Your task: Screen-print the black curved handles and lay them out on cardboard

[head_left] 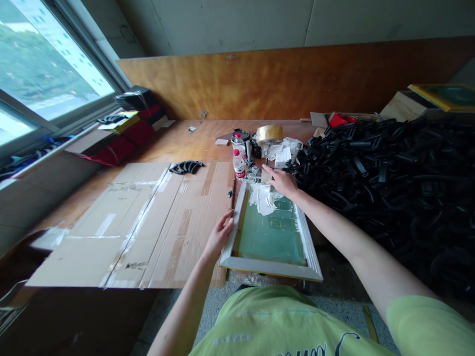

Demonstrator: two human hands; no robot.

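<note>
A silver-framed screen with green mesh [270, 237] lies in front of me, with white paste [264, 199] smeared across its far part. My left hand [221, 228] rests against the frame's left edge, its fingers close together at the rim. Over the far end of the screen, my right hand [282, 182] is at a small beige block or scraper [265, 176], with the index finger stretched forward; its other fingers are partly hidden. A metal clamp [254, 172] stands at the frame's far end. Two bottles with red caps [239, 164] stand just left of the clamp.
Flat cardboard [148, 222] covers the table's left side, with several curved black parts [186, 167] at its far edge. A large heap of black parts [371, 188] fills the right. Tape [269, 134] and white crumpled paper [287, 151] sit behind the screen. Boxes [126, 133] stand by the window.
</note>
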